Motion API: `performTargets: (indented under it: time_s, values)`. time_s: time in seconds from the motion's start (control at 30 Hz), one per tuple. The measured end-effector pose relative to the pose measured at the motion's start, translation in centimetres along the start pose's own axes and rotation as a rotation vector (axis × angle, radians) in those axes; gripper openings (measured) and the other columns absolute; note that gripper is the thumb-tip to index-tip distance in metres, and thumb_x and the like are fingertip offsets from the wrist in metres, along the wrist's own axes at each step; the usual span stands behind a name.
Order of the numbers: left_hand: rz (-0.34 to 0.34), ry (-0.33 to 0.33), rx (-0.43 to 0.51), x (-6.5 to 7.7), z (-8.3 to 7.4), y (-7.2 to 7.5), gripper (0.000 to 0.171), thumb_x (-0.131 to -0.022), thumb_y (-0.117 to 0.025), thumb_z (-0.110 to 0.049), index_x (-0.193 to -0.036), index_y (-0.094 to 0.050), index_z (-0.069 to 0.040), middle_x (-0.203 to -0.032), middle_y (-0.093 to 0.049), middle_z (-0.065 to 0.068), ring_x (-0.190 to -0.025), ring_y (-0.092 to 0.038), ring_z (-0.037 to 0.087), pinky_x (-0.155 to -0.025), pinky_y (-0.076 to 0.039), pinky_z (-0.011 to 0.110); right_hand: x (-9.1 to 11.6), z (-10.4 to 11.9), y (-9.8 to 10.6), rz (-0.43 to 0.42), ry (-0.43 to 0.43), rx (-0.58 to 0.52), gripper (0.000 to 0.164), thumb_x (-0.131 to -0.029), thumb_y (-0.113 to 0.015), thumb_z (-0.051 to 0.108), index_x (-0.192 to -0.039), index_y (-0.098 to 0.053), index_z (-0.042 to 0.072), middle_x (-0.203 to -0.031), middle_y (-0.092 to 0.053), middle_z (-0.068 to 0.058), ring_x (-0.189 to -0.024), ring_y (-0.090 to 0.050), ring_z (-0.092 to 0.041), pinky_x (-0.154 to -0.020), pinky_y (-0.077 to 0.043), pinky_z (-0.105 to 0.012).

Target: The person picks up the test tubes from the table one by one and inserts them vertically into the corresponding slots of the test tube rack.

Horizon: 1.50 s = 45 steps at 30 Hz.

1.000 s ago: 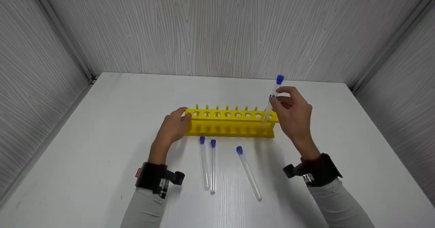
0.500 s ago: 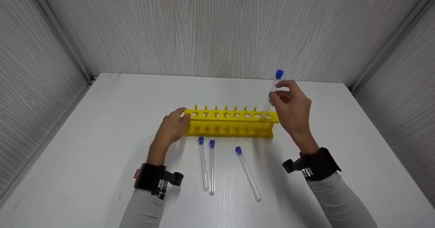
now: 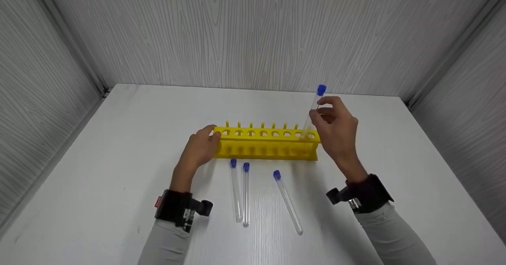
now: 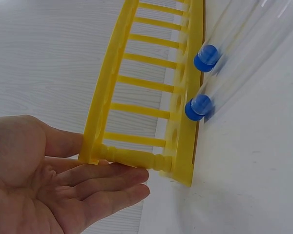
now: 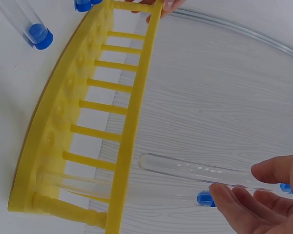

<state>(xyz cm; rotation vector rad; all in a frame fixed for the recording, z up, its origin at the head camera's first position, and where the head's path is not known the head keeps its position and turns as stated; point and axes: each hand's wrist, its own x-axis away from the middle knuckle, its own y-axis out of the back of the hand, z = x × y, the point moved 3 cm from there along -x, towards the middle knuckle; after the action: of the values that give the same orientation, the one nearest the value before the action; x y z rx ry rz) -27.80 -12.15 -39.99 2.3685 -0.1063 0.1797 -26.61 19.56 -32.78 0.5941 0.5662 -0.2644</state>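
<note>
Held tube (image 5: pixel 210 173) shifted left; racked tube's cap (image 5: pixel 205 199): right wrist view only.

A grey wood-grain back panel (image 3: pixel 253 32) stands behind the flat white surface (image 3: pixel 110 150), grained grey side panels (image 3: pixel 466 91) flanking it.

A white table (image 3: pixel 99 158) carries 1 yellow rack (image 3: pixel 269 138) and 3 tubes (image 3: pixel 236 192) (image 3: pixel 246 196) (image 3: pixel 288 203), 2 perhaps touching.

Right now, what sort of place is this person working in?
Probably a little lab-style work booth, though I can't be sure: wood-grain walls stand on three sides of a white table, where three blue-capped tubes lie in front of a yellow rack.
</note>
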Motion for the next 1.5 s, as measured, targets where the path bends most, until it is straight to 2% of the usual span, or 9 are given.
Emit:
performTargets:
  time_s: [0.23, 0.53, 0.8, 1.17, 1.37, 1.5]
  values:
    - [-0.007, 0.008, 0.004, -0.1, 0.0, -0.2, 0.054, -0.11, -0.035, -0.032, -0.157, -0.036, -0.006, -0.158, -0.042, 0.021, -0.141, -0.045, 0.036, -0.12, -0.031, 0.056, 0.3, -0.4, -0.3, -0.024, 0.023, -0.015, 0.024, -0.097, -0.067, 0.015, -0.118, -0.063, 0.005, -0.103, -0.077, -0.012, -0.094, -0.075, -0.023, -0.088, -0.06, -0.043]
    - [-0.012, 0.02, 0.006, 0.0, 0.0, -0.3, 0.054, -0.11, -0.036, -0.034, -0.158, -0.036, -0.008, -0.158, -0.041, 0.021, -0.142, -0.043, 0.038, -0.119, -0.031, 0.058, 0.5, -0.7, -0.8, -0.034, 0.047, -0.006, 0.023, -0.097, -0.067, 0.015, -0.117, -0.064, 0.005, -0.106, -0.076, -0.013, -0.095, -0.075, -0.026, -0.087, -0.06, -0.044]
    - [-0.02, 0.029, 0.005, 0.1, -0.1, -0.2, 0.054, -0.11, -0.037, -0.035, -0.157, -0.037, -0.008, -0.157, -0.043, 0.02, -0.136, -0.048, 0.036, -0.118, -0.034, 0.056, 0.9, -1.0, -1.3, -0.036, 0.074, -0.01, 0.021, -0.095, -0.069, 0.011, -0.115, -0.065, 0.004, -0.104, -0.077, -0.014, -0.092, -0.076, -0.026, -0.085, -0.061, -0.044]
    - [-0.017, 0.005, -0.008, 0.0, 0.2, -0.2, 0.054, -0.11, -0.038, -0.034, -0.157, -0.037, -0.007, -0.156, -0.045, 0.02, -0.143, -0.044, 0.038, -0.118, -0.033, 0.057, 1.6, -1.9, -2.1, -0.002, 0.041, 0.028, 0.022, -0.096, -0.069, 0.014, -0.114, -0.066, 0.002, -0.103, -0.076, -0.015, -0.092, -0.076, -0.026, -0.087, -0.061, -0.042]
    - [-0.023, -0.002, 0.002, 0.1, 0.1, -0.2, 0.054, -0.11, -0.037, -0.034, -0.157, -0.037, -0.007, -0.155, -0.046, 0.021, -0.14, -0.047, 0.037, -0.118, -0.034, 0.056, 2.0, -2.4, -2.4, 0.016, 0.02, 0.012, 0.021, -0.095, -0.068, 0.013, -0.113, -0.066, 0.003, -0.102, -0.077, -0.013, -0.091, -0.076, -0.025, -0.087, -0.061, -0.041]
    - [-0.023, -0.011, 0.001, 0.1, 0.2, -0.1, 0.054, -0.11, -0.037, -0.033, -0.156, -0.038, -0.006, -0.155, -0.047, 0.02, -0.142, -0.045, 0.037, -0.118, -0.034, 0.055, 2.2, -2.8, -2.7, 0.025, 0.018, 0.002, 0.02, -0.094, -0.069, 0.013, -0.111, -0.066, 0.003, -0.101, -0.077, -0.015, -0.09, -0.076, -0.025, -0.085, -0.061, -0.041]
